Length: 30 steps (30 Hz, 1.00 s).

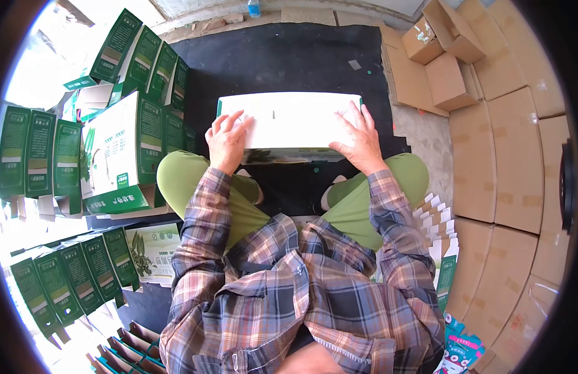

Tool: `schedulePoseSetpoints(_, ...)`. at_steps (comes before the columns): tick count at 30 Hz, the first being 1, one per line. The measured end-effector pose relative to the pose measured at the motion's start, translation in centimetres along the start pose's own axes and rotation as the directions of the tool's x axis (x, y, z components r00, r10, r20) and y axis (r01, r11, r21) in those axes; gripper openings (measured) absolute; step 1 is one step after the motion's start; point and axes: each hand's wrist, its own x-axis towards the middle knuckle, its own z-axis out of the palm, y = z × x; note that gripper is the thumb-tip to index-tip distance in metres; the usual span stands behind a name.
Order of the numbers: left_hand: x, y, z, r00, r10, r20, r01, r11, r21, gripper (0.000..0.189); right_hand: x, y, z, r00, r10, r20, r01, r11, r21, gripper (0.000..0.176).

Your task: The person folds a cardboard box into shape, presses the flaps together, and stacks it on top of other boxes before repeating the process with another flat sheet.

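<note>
A carton [292, 118] with a white upper face and green edges stands in front of me on the black mat, between and just beyond my knees. A darker printed side of it faces me. On the left part of the white face rests my left hand [228, 140], its fingers apart and slightly bent. My right hand [359, 134] lies on the right part, thumb and fingers spread. A short dark slit shows in the white face between the hands. Neither hand is wrapped around anything.
Green and white cartons [111, 153] stand in rows and stacks to my left. More green cartons [74, 274] stand nearer on that side. Brown cardboard boxes [516, 159] line the right, with open brown boxes [451, 78] at the back right. Black mat [276, 59] covers the floor ahead.
</note>
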Motion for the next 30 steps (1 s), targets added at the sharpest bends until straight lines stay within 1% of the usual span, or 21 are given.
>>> schedulePoseSetpoints(1, -0.2, -0.4, 0.2, 0.992, 0.014, 0.123, -0.010, 0.999, -0.036, 0.047, 0.1, 0.3, 0.7, 0.999, -0.011, 0.032, 0.010, 1.000, 0.027, 0.073)
schedulePoseSetpoints(2, 0.0, 0.0, -0.4, 0.992, 0.016, 0.122, -0.012, 0.999, -0.034, 0.047, 0.3, 0.2, 0.6, 0.999, -0.011, 0.030, 0.010, 1.000, 0.027, 0.073)
schedulePoseSetpoints(4, 0.2, 1.5, -2.2, 0.981, 0.041, 0.190, -0.028, 0.997, -0.071, 0.053, 0.5, -0.7, 0.2, 0.994, -0.019, 0.104, 0.018, 1.000, 0.017, 0.074)
schedulePoseSetpoints(5, 0.1, 1.5, -2.2, 0.976, 0.033, 0.215, -0.018, 0.997, -0.072, 0.063, 0.6, -0.9, 0.1, 0.994, -0.018, 0.106, 0.016, 1.000, 0.017, 0.074)
schedulePoseSetpoints(7, 0.1, 1.5, -1.8, 0.972, 0.039, 0.231, -0.027, 0.998, -0.054, 0.064, 0.6, -1.1, 0.0, 0.982, -0.004, 0.188, 0.011, 0.999, -0.036, 0.074)
schedulePoseSetpoints(10, 0.3, 1.6, -1.8, 0.962, 0.050, 0.269, -0.043, 0.999, -0.032, 0.063, 0.7, -1.4, -0.5, 0.972, 0.005, 0.236, 0.000, 1.000, -0.020, 0.071)
schedulePoseSetpoints(15, 0.4, 1.6, -2.1, 0.938, 0.060, 0.341, -0.058, 0.998, -0.017, 0.059, 0.5, -1.1, -0.4, 0.964, -0.009, 0.266, 0.021, 0.999, -0.041, 0.066)
schedulePoseSetpoints(17, 0.7, 1.7, -2.4, 0.908, 0.042, 0.416, -0.040, 0.999, -0.015, 0.061, 0.4, -1.1, -0.3, 0.960, -0.008, 0.281, 0.025, 0.998, -0.055, 0.064)
schedulePoseSetpoints(20, 0.8, 1.9, -3.0, 0.917, 0.015, 0.400, 0.003, 0.999, -0.044, 0.066, 0.2, -1.3, -0.2, 0.966, -0.003, 0.257, 0.022, 0.997, -0.070, 0.065)
schedulePoseSetpoints(21, 0.6, 2.0, -3.0, 0.917, 0.016, 0.399, 0.003, 0.999, -0.045, 0.066, 0.1, -1.0, 0.0, 0.983, -0.023, 0.183, 0.025, 1.000, -0.013, 0.063)
schedulePoseSetpoints(22, 0.3, 2.1, -3.1, 0.958, 0.023, 0.285, -0.003, 0.997, -0.072, 0.065, 0.0, -0.7, 0.3, 0.994, -0.037, 0.103, 0.033, 0.999, 0.043, 0.060)
schedulePoseSetpoints(23, 0.2, 2.1, -3.1, 0.985, 0.028, 0.168, -0.012, 0.995, -0.098, 0.065, 0.0, -0.1, 0.7, 0.995, -0.037, 0.098, 0.033, 0.999, 0.041, 0.060)
schedulePoseSetpoints(24, 0.2, 1.8, -2.8, 0.986, 0.033, 0.164, -0.017, 0.995, -0.097, 0.065, 0.1, 0.8, 1.3, 0.998, 0.012, -0.068, 0.003, 0.978, 0.208, 0.057)
schedulePoseSetpoints(25, -0.1, 1.1, -2.2, 0.995, -0.081, 0.053, 0.089, 0.979, -0.185, 0.067, 0.1, 1.9, 1.9, 0.971, 0.087, -0.222, 0.002, 0.928, 0.372, 0.053)
schedulePoseSetpoints(26, -0.4, 0.3, -1.4, 0.978, -0.203, -0.047, 0.181, 0.942, -0.283, 0.071, 0.3, 3.4, 2.8, 0.932, 0.159, -0.325, -0.007, 0.906, 0.422, 0.046)
schedulePoseSetpoints(27, -0.3, -1.1, -0.5, 0.947, -0.308, -0.095, 0.258, 0.901, -0.348, 0.067, 0.5, 4.1, 2.7, 0.892, 0.385, -0.239, -0.165, 0.768, 0.619, 0.044)
schedulePoseSetpoints(28, -0.1, -2.7, 0.4, 0.903, -0.424, -0.071, 0.348, 0.818, -0.457, 0.064, 0.6, 4.8, 2.7, 0.811, 0.575, -0.106, -0.298, 0.563, 0.771, 0.044)
schedulePoseSetpoints(29, 0.5, -4.1, 0.9, 0.837, -0.541, 0.083, 0.480, 0.654, -0.585, 0.062, 0.9, 5.0, 2.2, 0.775, 0.632, 0.008, -0.373, 0.448, 0.812, 0.045)
schedulePoseSetpoints(30, 1.0, -5.1, 1.4, 0.750, -0.612, 0.251, 0.593, 0.453, -0.665, 0.060, 1.4, 5.3, 1.8, 0.730, 0.672, 0.124, -0.440, 0.324, 0.838, 0.046)
